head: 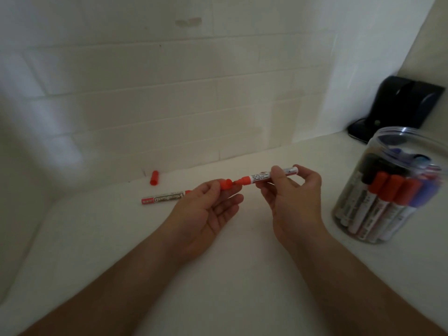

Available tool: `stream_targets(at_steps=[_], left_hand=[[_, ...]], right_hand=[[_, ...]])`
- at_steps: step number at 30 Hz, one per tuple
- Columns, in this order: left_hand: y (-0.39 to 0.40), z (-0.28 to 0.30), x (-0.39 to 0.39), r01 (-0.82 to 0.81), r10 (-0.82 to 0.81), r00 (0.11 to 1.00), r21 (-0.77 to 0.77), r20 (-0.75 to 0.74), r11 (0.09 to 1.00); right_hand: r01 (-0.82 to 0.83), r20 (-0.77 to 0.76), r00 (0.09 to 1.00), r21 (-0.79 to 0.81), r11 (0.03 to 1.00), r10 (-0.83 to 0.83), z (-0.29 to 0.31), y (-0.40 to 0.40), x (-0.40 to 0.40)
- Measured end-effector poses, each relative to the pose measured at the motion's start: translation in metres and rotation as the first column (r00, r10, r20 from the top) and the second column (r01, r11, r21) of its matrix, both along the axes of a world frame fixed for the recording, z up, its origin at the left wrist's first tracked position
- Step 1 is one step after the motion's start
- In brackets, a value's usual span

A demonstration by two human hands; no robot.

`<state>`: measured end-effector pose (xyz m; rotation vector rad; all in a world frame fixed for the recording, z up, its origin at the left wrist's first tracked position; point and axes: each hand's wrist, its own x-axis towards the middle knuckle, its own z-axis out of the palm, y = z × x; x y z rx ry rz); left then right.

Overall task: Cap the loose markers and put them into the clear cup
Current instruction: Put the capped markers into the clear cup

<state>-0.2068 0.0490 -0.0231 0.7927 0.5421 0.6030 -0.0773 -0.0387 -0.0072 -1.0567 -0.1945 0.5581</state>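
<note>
While hands meet, two red markers (271, 176), two caps (226, 184)

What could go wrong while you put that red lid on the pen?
1. The red cap in the left hand sits just off the tip of the marker held by the right hand; a miss could ink the fingers.
2. The spare cap by the wall is round and might roll if bumped.
3. The clear cup already looks crowded, so another marker may fit tightly.
</note>
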Motion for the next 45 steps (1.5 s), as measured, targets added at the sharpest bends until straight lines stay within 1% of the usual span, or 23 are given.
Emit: stream_targets(at_steps=[2, 4, 7, 9, 11, 15, 17, 21, 26, 30, 32, 36, 37, 38, 39, 40, 41, 42, 43, 44, 45], left_hand=[[-0.001, -0.001, 0.000, 0.013, -0.013, 1.000, 0.015, 0.010, 1.000], [-0.002, -0.003, 0.001, -0.002, 0.002, 1.000, 0.064, 0.006, 0.998], [-0.004, -0.009, 0.002, -0.066, 0.077, 0.996, 0.225, -0.042, 0.972], [-0.005, -0.012, 0.002, -0.091, 0.120, 0.990, 0.326, -0.071, 0.941], [-0.005, -0.015, 0.001, -0.118, 0.167, 0.982, 0.409, -0.088, 0.905], [-0.007, -0.016, 0.002, -0.156, 0.247, 0.964, 0.554, -0.094, 0.818], [-0.008, -0.014, 0.002, -0.168, 0.269, 0.959, 0.594, -0.085, 0.787], [-0.006, -0.016, 0.002, -0.190, 0.307, 0.948, 0.616, -0.089, 0.764], [-0.005, -0.018, 0.001, -0.198, 0.310, 0.946, 0.586, -0.096, 0.786], [-0.009, -0.014, -0.002, -0.117, 0.259, 0.956, 0.630, -0.139, 0.768], [-0.011, -0.012, -0.004, -0.054, 0.242, 0.954, 0.691, -0.177, 0.720], [-0.008, -0.011, -0.007, -0.001, 0.297, 0.933, 0.825, -0.203, 0.566], [-0.006, -0.013, -0.008, -0.002, 0.316, 0.928, 0.844, -0.199, 0.537], [-0.002, -0.014, -0.010, -0.010, 0.335, 0.922, 0.854, -0.193, 0.520], [0.001, -0.013, -0.012, -0.033, 0.348, 0.921, 0.854, -0.177, 0.520], [0.004, -0.013, -0.013, -0.067, 0.359, 0.921, 0.845, -0.152, 0.530], [0.007, -0.012, -0.014, -0.099, 0.358, 0.925, 0.827, -0.129, 0.553], [0.009, -0.010, -0.014, -0.119, 0.351, 0.929, 0.806, -0.116, 0.580], [0.009, -0.008, -0.014, -0.121, 0.333, 0.936, 0.786, -0.113, 0.606], [0.009, -0.007, -0.014, -0.103, 0.305, 0.945, 0.774, -0.121, 0.624], [0.007, -0.006, -0.015, -0.068, 0.266, 0.954, 0.770, -0.135, 0.634]], right_hand=[[0.009, 0.036, 0.999, -0.014, 1.000, -0.009, 0.000, 0.000, 0.000], [0.033, 0.126, 0.992, -0.042, 0.999, -0.028, 0.001, -0.002, -0.001], [0.070, 0.305, 0.952, -0.081, 0.994, -0.042, 0.000, -0.004, -0.006], [0.063, 0.369, 0.929, -0.084, 0.994, -0.028, -0.002, -0.004, -0.009], [0.042, 0.363, 0.932, -0.071, 0.997, -0.014, -0.004, -0.003, -0.012], [0.029, 0.263, 0.965, -0.044, 0.999, -0.017, -0.007, 0.001, -0.015], [0.030, 0.227, 0.974, -0.040, 0.999, -0.020, -0.010, 0.002, -0.017], [0.031, 0.201, 0.979, -0.037, 0.999, -0.023, -0.011, 0.006, -0.023], [0.014, 0.211, 0.977, -0.051, 0.999, -0.003, -0.013, 0.010, -0.026], [0.001, 0.244, 0.969, -0.107, 0.994, 0.026, -0.014, 0.009, -0.020], [-0.023, 0.245, 0.968, -0.126, 0.992, 0.054, -0.014, 0.009, -0.011], [-0.046, 0.202, 0.977, -0.127, 0.991, 0.071, -0.012, 0.008, -0.005], [-0.041, 0.206, 0.976, -0.151, 0.988, 0.072, -0.012, 0.007, -0.004], [-0.020, 0.253, 0.965, -0.205, 0.978, 0.073, -0.012, 0.005, -0.002], [0.021, 0.354, 0.931, -0.293, 0.956, 0.088, -0.012, 0.002, 0.001], [0.077, 0.490, 0.861, -0.392, 0.917, 0.138, -0.012, -0.001, 0.006], [0.134, 0.628, 0.745, -0.471, 0.872, 0.225, -0.011, -0.006, 0.009], [0.178, 0.740, 0.584, -0.517, 0.837, 0.333, -0.009, -0.010, 0.011], [0.182, 0.799, 0.408, -0.546, 0.818, 0.442, -0.005, -0.012, 0.010], [0.158, 0.809, 0.249, -0.577, 0.801, 0.533, -0.001, -0.013, 0.006], [0.131, 0.788, 0.123, -0.616, 0.777, 0.603, 0.004, -0.012, 0.000]])
